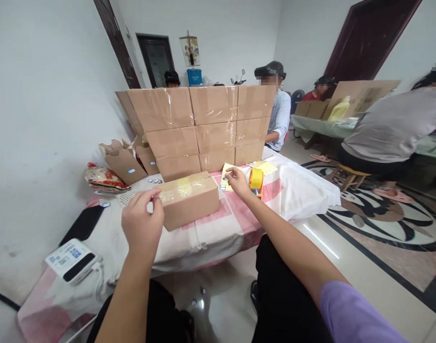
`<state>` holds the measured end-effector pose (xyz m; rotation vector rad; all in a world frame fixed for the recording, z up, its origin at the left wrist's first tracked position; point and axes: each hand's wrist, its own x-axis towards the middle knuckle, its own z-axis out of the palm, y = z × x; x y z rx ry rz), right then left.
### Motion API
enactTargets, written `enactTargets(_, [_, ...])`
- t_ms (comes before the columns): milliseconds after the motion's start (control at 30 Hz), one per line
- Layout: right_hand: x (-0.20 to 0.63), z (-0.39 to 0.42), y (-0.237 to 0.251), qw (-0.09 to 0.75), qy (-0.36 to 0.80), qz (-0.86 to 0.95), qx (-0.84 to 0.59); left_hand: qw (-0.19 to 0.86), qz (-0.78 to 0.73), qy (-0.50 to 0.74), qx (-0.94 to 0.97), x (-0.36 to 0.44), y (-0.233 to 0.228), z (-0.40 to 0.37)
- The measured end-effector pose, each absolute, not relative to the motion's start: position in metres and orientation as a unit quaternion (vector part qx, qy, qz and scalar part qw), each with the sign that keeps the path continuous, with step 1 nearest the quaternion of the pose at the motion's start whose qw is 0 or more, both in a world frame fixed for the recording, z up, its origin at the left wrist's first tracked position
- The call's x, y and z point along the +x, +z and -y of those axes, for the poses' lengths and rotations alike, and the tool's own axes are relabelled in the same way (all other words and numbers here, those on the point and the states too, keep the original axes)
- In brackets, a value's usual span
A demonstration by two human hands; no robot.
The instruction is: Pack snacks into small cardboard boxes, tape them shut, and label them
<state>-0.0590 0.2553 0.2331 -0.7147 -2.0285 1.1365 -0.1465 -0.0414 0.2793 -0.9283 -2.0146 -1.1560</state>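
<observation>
A small taped cardboard box lies on the cloth-covered table in front of me. My left hand is at the box's left end, fingers pinched against its top corner. My right hand reaches past the box's right end and pinches the edge of a yellow label sheet. A yellow tape dispenser stands just right of that hand.
A wall of stacked sealed cartons rises behind the box. Open folded cartons and a snack bag lie at left. A white label printer sits near the front left. Several people sit beyond, one at right.
</observation>
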Motion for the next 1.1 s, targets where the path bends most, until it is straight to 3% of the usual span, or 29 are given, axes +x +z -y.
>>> enactTargets(133, [-0.035, -0.191, 0.265, 0.463, 0.494, 0.732, -0.073, 0.222, 0.733, -0.530, -0.364, -0.119, 0.279, 0.030])
enactTargets(267, [-0.018, -0.135, 0.275, 0.456, 0.457, 0.764, 0.015, 0.057, 0.701, -0.594, -0.390, -0.099, 0.276, 0.017])
enactTargets(400, [-0.014, -0.118, 0.269, 0.437, 0.425, 0.792, 0.032, 0.053, 0.698, -0.585, -0.410, -0.096, 0.275, 0.013])
enactTargets(567, [-0.017, -0.121, 0.267, 0.397, 0.496, 0.772, 0.023, 0.019, 0.704, -0.590, -0.395, -0.098, 0.278, 0.011])
enactTargets(867, [-0.018, -0.123, 0.269, 0.389, 0.506, 0.770, 0.005, 0.061, 0.722, -0.580, -0.372, -0.098, 0.271, 0.004])
enactTargets(1100, [-0.016, -0.125, 0.277, 0.378, 0.613, 0.693, 0.012, 0.208, 0.711, -0.472, -0.477, -0.095, 0.277, 0.006])
